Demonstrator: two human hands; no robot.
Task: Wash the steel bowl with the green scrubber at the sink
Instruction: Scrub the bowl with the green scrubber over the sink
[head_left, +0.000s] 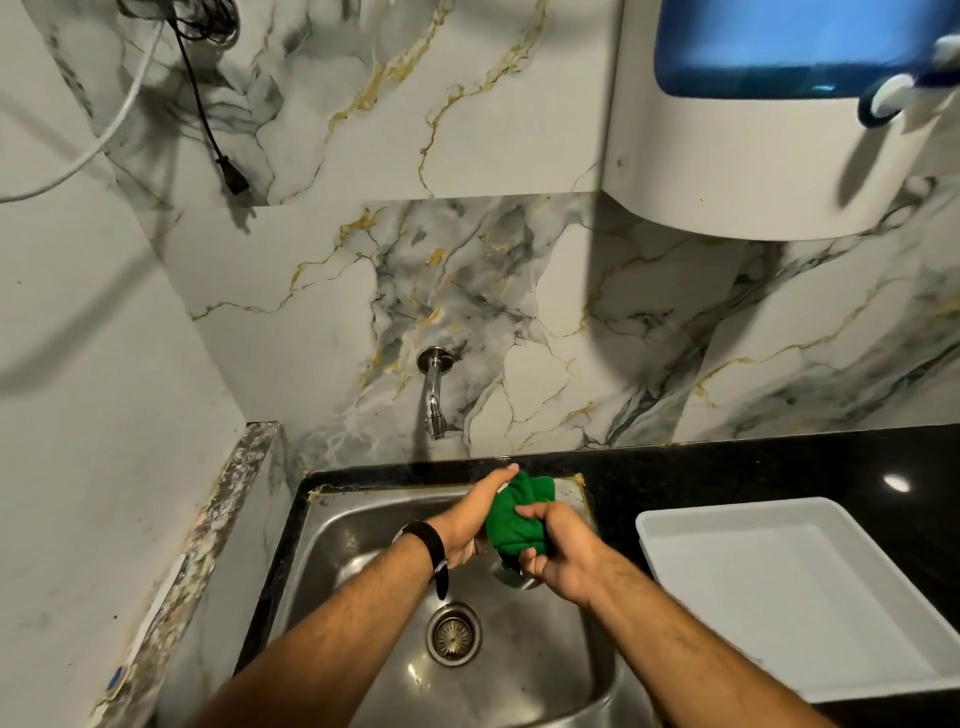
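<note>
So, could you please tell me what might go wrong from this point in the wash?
1. The steel bowl is almost hidden under the green scrubber; held above the sink, it could slip and drop.
2. No water runs from the tap, so residue may stay on.
3. The left hand wears a wristband that may get wet.

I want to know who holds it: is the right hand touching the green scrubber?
Touching. The head view shows the right hand with its fingers curled around the scrubber, no gap between them.
</note>
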